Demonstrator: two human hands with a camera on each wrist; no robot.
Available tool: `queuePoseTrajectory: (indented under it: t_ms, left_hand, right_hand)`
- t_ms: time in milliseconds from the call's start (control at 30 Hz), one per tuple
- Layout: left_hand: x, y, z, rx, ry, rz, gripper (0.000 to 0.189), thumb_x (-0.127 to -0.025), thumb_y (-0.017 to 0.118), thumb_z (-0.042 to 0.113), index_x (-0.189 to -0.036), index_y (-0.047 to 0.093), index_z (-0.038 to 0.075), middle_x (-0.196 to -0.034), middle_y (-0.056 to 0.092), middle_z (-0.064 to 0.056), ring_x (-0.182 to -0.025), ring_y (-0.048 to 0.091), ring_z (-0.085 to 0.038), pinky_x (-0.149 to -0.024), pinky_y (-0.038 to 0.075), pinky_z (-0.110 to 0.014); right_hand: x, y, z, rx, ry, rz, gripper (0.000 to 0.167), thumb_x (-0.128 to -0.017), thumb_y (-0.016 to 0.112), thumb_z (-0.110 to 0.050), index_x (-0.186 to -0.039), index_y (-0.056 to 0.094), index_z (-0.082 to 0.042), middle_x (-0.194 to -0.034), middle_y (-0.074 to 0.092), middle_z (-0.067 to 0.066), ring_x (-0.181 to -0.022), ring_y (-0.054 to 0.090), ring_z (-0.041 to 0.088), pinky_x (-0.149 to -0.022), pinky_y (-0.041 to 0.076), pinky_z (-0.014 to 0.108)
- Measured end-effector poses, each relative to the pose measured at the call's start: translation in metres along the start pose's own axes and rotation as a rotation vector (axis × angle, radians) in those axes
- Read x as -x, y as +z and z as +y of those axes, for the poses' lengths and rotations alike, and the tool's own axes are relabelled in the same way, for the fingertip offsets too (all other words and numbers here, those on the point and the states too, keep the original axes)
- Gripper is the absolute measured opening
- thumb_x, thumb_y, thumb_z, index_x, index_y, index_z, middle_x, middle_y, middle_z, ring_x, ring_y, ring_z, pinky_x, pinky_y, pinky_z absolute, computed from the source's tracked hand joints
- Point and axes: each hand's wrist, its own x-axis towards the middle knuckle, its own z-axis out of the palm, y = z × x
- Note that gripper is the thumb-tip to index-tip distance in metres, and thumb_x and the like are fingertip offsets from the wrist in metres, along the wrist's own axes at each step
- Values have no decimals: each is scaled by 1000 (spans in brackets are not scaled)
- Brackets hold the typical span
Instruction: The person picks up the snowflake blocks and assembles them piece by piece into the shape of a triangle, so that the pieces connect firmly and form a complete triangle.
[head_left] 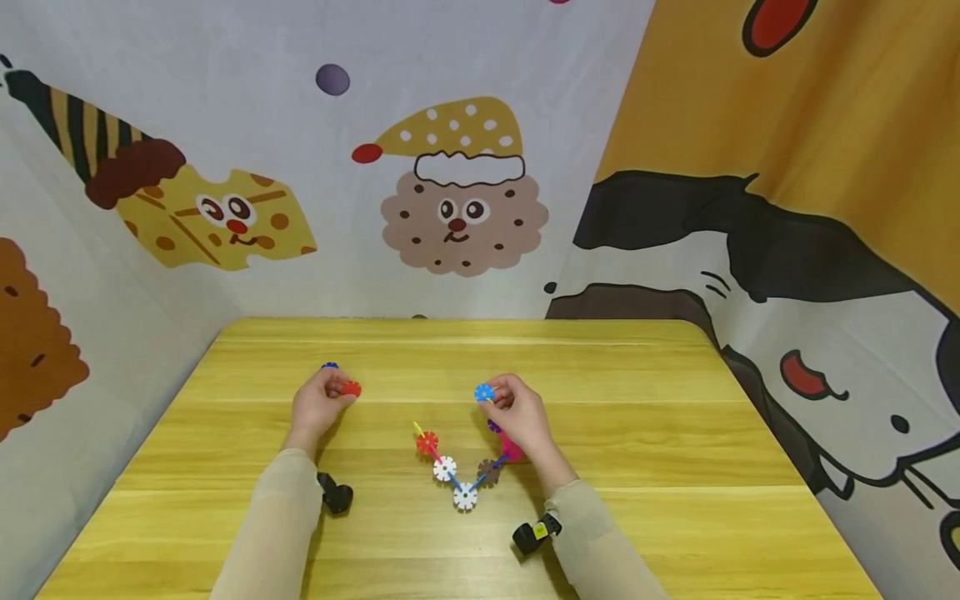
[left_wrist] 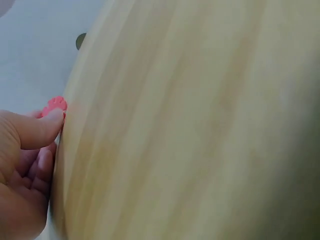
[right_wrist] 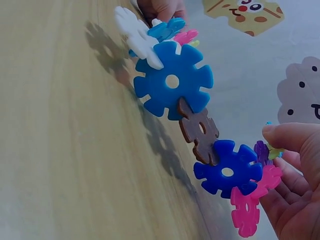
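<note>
My left hand (head_left: 313, 410) is at the left of the table, its thumb and fingers pinching a red notched disc (head_left: 351, 389). A dark blue disc (head_left: 330, 366) peeks out just beyond those fingers. At the centre is a V-shaped chain of interlocked notched discs, with a white disc (head_left: 465, 497) at its near point and an orange-red disc (head_left: 427, 442) on its left arm. My right hand (head_left: 525, 414) pinches a light blue disc (head_left: 484, 392) at the chain's right end. Brown (right_wrist: 199, 131), dark blue (right_wrist: 227, 172) and pink (right_wrist: 245, 212) discs show in the right wrist view.
The wooden table (head_left: 637, 467) has rounded far corners. Behind it hangs a cartoon-printed cloth (head_left: 300, 150), with an orange curtain-like part at the right. Black camera mounts (head_left: 336, 495) sit at both wrists.
</note>
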Motion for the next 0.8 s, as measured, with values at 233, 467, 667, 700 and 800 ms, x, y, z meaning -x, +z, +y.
queuePoseTrajectory:
  t_ms: [233,467,667,700,800]
  left_hand:
    - [2,6,14,35,32,-46,18,-92,68,0,-110,67,2,-100,69,-19,-94,64,-34,-80,52,-47]
    - [2,25,56,115,138,-125,14,-92,67,-2,-105,70,2,-98,71,-13,-91,64,-29,-80,53,-41]
    - [3,45,96,222,186,-203,14,-91,69,0,-104,73,5,-97,70,-7,-87,63,-21,-73,53,-32]
    - [4,48,101,235,188,-213,14,-92,69,1,-104,73,5,-97,70,-7,-87,63,-21,-73,53,-32]
    - [4,58,115,262,219,-235,13,-91,69,1,-103,73,3,-96,71,-6,-86,63,-21,-73,54,-33]
  right_hand:
    - [0,1,-1,2,11,-6,29,-82,80,-5,-107,66,-6,-82,63,1,-74,60,15,-68,53,28]
    - [1,2,-3,5,-8,1,32,-80,82,-5,-107,66,-5,-79,62,2,-71,58,14,-65,53,27]
    - [2,3,-2,12,3,3,33,-79,83,-6,-107,66,-5,-80,61,1,-72,58,13,-66,53,27]
    - [2,3,-2,13,7,2,33,-79,83,-6,-107,66,-5,-80,61,0,-72,58,13,-66,53,27]
    - [3,3,-3,12,15,-1,33,-79,83,-7,-107,66,-6,-80,61,0,-73,59,14,-67,53,27]
